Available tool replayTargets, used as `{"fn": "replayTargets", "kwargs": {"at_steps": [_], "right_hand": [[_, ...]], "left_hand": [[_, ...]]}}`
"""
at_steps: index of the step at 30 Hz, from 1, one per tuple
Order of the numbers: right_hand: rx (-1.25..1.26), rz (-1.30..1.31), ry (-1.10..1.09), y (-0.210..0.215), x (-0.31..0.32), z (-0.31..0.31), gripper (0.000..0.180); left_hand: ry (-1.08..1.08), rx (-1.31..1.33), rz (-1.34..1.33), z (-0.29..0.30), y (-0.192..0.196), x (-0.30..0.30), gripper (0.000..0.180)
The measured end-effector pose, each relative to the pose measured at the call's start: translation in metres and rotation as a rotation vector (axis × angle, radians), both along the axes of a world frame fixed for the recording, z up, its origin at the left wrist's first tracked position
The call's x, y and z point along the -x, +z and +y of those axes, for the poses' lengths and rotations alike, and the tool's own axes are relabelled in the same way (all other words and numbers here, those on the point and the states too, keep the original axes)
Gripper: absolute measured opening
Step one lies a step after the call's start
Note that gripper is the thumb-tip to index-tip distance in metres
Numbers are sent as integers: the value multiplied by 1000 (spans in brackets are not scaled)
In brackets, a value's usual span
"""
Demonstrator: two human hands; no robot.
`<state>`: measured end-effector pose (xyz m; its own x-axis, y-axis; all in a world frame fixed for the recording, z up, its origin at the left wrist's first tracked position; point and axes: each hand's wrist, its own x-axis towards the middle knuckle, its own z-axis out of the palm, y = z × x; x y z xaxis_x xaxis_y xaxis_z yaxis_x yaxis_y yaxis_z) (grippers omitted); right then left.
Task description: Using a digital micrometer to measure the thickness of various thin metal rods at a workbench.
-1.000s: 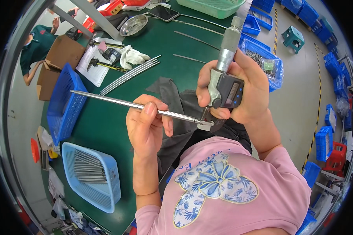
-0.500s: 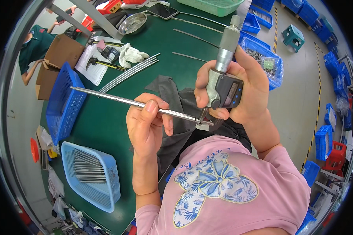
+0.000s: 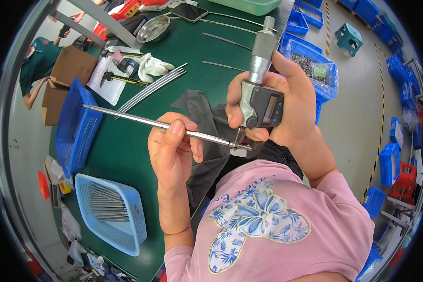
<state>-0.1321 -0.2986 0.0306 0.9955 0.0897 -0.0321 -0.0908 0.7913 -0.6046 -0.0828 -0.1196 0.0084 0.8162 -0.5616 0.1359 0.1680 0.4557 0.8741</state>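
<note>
My left hand point(image 3: 173, 148) pinches a slim shiny metal rod point(image 3: 136, 120) between thumb and fingers. The rod slants from upper left down to the right. Its right end lies in the jaws of a digital micrometer point(image 3: 262, 101), which my right hand point(image 3: 293, 105) grips around the frame. The micrometer's grey thimble points up and away, and its small display faces right. Part of its frame is hidden behind my right fingers. A dark grey cloth point(image 3: 199, 115) lies on the table beneath the rod.
Several thin rods point(image 3: 157, 89) lie beside a white glove point(image 3: 152, 67) and calipers point(image 3: 122, 78). A light-blue basket point(image 3: 138, 211) holds many rods; a darker blue basket point(image 3: 75, 136) stands behind it. A metal bowl point(image 3: 153, 29) and phone point(image 3: 189, 12) are at the back. A co-worker's arm shows far left.
The micrometer and the rod's right end have shifted slightly left in the picture. Both hands keep their hold.
</note>
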Motion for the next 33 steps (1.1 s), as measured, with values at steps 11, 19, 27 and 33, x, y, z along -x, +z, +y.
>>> {"fn": "replayTargets", "kwargs": {"at_steps": [11, 19, 27, 33], "right_hand": [[-7, 18, -6, -4, 0, 3, 66], [40, -13, -12, -3, 2, 5, 66], [-33, -36, -4, -7, 1, 4, 65], [-2, -19, 6, -7, 1, 4, 65]], "left_hand": [[71, -37, 0, -2, 2, 1, 21], [62, -38, 5, -1, 2, 2, 21], [28, 6, -14, 0, 2, 2, 21], [41, -7, 1, -1, 2, 3, 20]]}}
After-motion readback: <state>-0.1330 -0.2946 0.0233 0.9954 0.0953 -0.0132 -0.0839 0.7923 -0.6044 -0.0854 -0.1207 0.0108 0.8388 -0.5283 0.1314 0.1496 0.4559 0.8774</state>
